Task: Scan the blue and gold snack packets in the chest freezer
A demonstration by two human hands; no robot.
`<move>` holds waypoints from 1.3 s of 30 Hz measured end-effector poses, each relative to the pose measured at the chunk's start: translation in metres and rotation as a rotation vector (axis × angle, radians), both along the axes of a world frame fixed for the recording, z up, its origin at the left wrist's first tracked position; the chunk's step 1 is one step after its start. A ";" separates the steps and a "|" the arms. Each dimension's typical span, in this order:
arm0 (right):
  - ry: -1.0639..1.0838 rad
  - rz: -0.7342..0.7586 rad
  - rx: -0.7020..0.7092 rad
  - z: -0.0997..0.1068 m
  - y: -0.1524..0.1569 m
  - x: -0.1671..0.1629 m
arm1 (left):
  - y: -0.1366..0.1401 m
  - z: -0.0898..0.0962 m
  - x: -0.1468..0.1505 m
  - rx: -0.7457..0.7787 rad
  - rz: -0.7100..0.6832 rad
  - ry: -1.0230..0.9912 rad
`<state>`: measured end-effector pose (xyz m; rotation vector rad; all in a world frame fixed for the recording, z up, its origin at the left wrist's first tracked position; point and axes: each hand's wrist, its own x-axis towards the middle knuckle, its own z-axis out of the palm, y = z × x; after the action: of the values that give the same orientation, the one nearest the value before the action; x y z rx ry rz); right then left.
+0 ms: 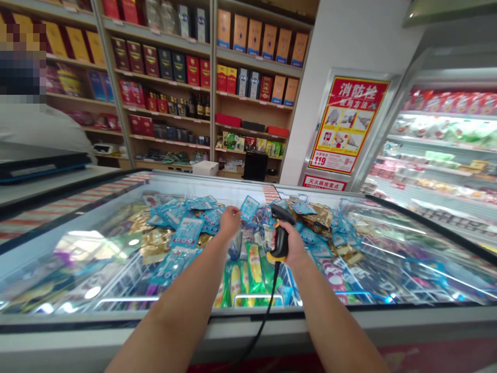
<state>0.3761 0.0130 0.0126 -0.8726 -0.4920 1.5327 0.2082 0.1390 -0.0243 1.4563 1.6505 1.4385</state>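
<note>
A chest freezer full of packaged goods lies under both my hands. My left hand (230, 221) is closed, its fingertips pinching the edge of a flat blue packet (249, 207) that is raised over the heap. Wrapped round the grip of a black and yellow barcode scanner (280, 242) is my right hand (294, 244); the scanner's head points left toward the blue packet, and its cable hangs down over the freezer's front edge. Blue packets (187, 231) and gold packets (156, 245) are heaped to the left. More gold packets (319, 215) lie to the right. Green and yellow corn-patterned packs (254, 261) stand below.
Glass lids cover the freezer's left and right ends, and its front rim (248, 316) runs below my forearms. Behind are shelves of boxes (254, 36) and a red poster (344, 124). A lit refrigerated display (438, 140) stands right. A person in white (39, 129) is at left.
</note>
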 end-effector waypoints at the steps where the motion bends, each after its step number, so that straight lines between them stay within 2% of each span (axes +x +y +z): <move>1: -0.010 0.007 0.000 0.000 0.000 -0.002 | 0.003 -0.001 -0.001 0.005 0.011 -0.103; 3: -0.026 0.016 0.000 0.001 -0.002 -0.005 | 0.007 -0.004 -0.002 0.032 0.007 -0.247; 5: -0.038 0.016 -0.001 0.002 -0.003 -0.007 | 0.010 -0.007 -0.001 0.067 -0.025 -0.292; 10: -0.037 0.019 0.011 0.004 -0.005 -0.007 | 0.012 -0.012 -0.001 0.102 -0.080 -0.270; 22: -0.035 -0.027 0.065 -0.001 -0.002 -0.006 | 0.010 -0.010 -0.002 0.123 -0.059 -0.259; 30: -0.031 -0.031 0.046 0.000 -0.002 -0.006 | 0.006 -0.006 0.000 0.123 -0.049 -0.309; 32: -0.027 -0.035 0.044 0.000 -0.002 -0.006 | 0.007 -0.005 0.000 0.144 0.005 -0.398; 35: -0.021 -0.039 0.044 0.000 -0.002 -0.006 | 0.007 -0.001 -0.005 0.214 0.176 -0.534; 39: -0.024 -0.041 0.051 0.000 -0.002 -0.005 | 0.008 0.007 -0.017 0.337 0.342 -0.557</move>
<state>0.3710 0.0109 0.0125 -0.8573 -0.5260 1.4678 0.1911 0.1472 -0.0171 0.8162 1.3792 2.1573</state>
